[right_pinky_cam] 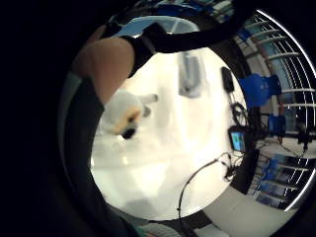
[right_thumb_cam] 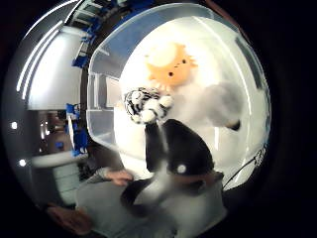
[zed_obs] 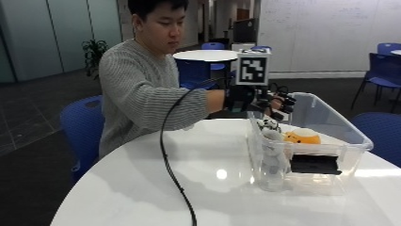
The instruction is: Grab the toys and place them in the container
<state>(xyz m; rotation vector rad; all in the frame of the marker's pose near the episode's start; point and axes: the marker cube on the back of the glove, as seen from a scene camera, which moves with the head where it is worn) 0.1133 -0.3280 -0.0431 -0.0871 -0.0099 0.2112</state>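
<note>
In the outside view my gloved right hand [zed_obs: 276, 101] hovers over the near corner of a clear plastic container [zed_obs: 358, 141] on the white table [zed_obs: 188, 174]. Its fingers are curled round the top of a long black and white plush toy [zed_obs: 270, 141], which hangs down into the container. The thumb side palm view shows this toy [right_thumb_cam: 173, 153] close up. Below it in the container [right_thumb_cam: 104, 64] lie an orange plush [right_thumb_cam: 171, 67], a small striped toy [right_thumb_cam: 141, 99] and a white plush [right_thumb_cam: 220, 104]. The orange plush [zed_obs: 302, 137] also shows through the container wall.
A black label [zed_obs: 316, 165] sits on the container's front wall. A black cable [zed_obs: 169, 160] runs from the hand across the table to its front edge. Blue chairs [zed_obs: 78, 127] stand around the table. A phone [right_pinky_cam: 238, 140] and a dark device [right_pinky_cam: 227, 79] lie on the table.
</note>
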